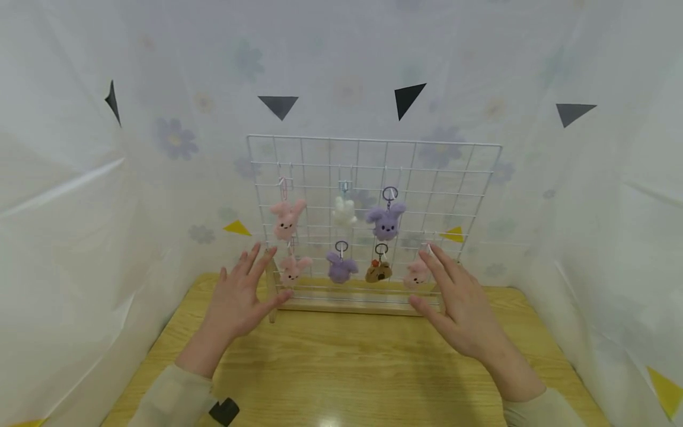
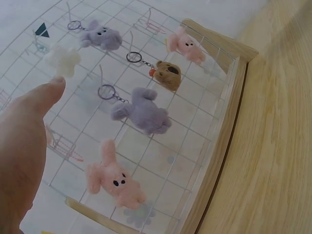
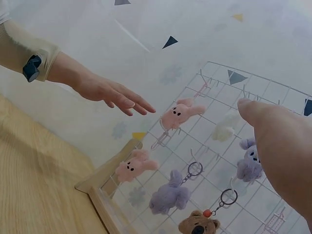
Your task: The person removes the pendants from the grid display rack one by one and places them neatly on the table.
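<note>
A white wire grid rack (image 1: 373,142) on a wooden base carries several plush keychains on hooks. In its upper row hang a pink bunny (image 1: 287,220), a white plush (image 1: 344,212) and a purple bunny (image 1: 386,222). Below them are another pink bunny (image 1: 293,271), a purple plush (image 1: 341,267), a brown bear (image 1: 379,271) and a third pink bunny (image 1: 416,274). My left hand (image 1: 237,299), fingers spread and holding nothing, is beside the rack's lower left corner. At the lower right, my right hand (image 1: 465,305) has its fingers extended and overlaps the third pink bunny in the head view.
Under the rack, a wood-grain table (image 1: 331,356) stretches toward me. Pale flower-printed sheeting (image 1: 347,59) surrounds it at the back and sides, with black and yellow triangles on it. Around my left sleeve is a dark strapped device (image 3: 32,68).
</note>
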`<state>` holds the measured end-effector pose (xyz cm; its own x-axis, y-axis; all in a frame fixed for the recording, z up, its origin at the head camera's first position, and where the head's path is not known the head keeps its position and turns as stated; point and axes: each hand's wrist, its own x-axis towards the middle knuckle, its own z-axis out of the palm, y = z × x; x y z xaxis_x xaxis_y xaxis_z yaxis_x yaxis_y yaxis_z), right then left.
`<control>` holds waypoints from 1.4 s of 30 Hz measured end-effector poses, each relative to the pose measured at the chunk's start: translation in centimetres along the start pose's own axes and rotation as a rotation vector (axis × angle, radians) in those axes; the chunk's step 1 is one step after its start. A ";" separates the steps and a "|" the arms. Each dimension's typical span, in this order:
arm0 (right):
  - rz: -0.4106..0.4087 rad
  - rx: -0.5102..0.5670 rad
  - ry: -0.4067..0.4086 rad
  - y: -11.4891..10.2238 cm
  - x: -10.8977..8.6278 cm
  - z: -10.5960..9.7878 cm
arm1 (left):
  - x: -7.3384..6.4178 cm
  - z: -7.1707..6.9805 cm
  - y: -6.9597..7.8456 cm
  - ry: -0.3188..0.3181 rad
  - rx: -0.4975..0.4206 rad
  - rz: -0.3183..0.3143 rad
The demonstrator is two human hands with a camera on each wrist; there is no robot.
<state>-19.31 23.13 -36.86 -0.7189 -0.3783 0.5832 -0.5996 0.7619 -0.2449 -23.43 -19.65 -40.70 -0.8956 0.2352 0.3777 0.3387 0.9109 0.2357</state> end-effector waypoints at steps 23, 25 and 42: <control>0.071 0.287 0.074 0.6 2.2 -0.5 | 1.1 4.0 -2.4 0.114 -0.275 -0.199; 0.054 0.299 0.087 0.7 2.4 -0.5 | 1.2 4.5 -2.6 0.136 -0.288 -0.205; 0.047 0.422 0.131 1.5 5.1 0.0 | 3.0 7.5 -3.5 0.237 -0.561 -0.368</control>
<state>-23.90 22.34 -34.23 -0.7145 -0.2577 0.6505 -0.6779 0.4851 -0.5524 -29.43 -19.59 -47.08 -0.9150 -0.1927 0.3545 0.1805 0.5902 0.7869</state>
